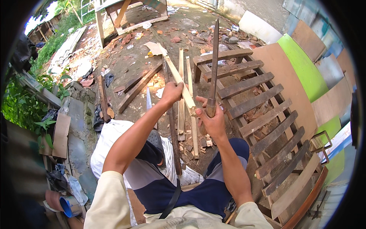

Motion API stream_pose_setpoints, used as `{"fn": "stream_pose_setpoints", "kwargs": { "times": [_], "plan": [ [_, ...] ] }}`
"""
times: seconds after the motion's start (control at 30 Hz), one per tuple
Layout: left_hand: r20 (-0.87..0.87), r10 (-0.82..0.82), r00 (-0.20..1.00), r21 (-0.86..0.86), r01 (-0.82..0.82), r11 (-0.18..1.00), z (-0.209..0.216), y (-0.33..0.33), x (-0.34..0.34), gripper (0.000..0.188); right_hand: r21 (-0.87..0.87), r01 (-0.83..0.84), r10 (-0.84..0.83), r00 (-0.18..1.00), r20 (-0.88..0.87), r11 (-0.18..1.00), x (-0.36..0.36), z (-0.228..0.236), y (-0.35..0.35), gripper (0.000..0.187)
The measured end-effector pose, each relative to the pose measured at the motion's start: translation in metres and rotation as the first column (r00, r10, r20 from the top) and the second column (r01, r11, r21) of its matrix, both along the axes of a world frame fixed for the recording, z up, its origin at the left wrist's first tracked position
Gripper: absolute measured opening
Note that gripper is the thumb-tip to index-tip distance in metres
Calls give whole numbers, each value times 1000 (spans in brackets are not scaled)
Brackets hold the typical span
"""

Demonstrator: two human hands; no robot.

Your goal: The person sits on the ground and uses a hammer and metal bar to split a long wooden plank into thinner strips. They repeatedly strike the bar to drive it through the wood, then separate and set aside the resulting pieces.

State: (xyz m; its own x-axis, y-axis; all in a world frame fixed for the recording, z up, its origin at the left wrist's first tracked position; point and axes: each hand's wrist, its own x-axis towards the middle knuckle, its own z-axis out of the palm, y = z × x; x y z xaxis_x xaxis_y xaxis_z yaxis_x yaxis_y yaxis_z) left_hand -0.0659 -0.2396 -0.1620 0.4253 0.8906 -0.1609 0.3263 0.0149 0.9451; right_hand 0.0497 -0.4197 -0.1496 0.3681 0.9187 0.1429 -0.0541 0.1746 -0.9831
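My left hand is closed around a long pale wood strip, which slants from the upper left down toward my right hand. In my right hand is a machete, its dark narrow blade pointing up and away from me. The fingers of that hand wrap its wooden handle, and the thumb lies close by the strip's near end; whether they touch I cannot tell. Below the strip, more pale wood strips lie on the ground between my knees, with small wood offcuts scattered around them.
A slatted wooden frame lies along the right. Left of the strips are a handsaw blade and dark wooden beams. A white cloth lies by my left leg. A wooden table stands at the far end.
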Motion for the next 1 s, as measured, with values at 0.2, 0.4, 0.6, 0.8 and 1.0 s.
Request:
{"fn": "stream_pose_setpoints", "kwargs": {
  "times": [0.2, 0.4, 0.6, 0.8, 1.0],
  "plan": [
    [-22, 67, 997, -14, -68, 998, -37, 23, 11, 46, 8, -8, 9, 995, -102, 1000, -10, -13, 14, 49],
    [-13, 47, 999, -70, -47, 996, -46, 29, 18, 43, 28, -38, 42, 985, -170, 999, -12, -19, 20, 36],
    [288, 232, 929, -476, -71, 877, -20, 1, 30, 49, 88, -20, 33, 988, -152, 996, -9, -22, 23, 33],
    [350, 333, 876, -544, -100, 833, -15, -9, 31, 46, 158, -6, 38, 979, -198, 987, -13, -20, 18, 35],
    [251, 395, 883, -633, -159, 758, -25, -1, 31, 40, 113, -28, 52, 975, -215, 993, -20, -27, 12, 30]
  ]
}}
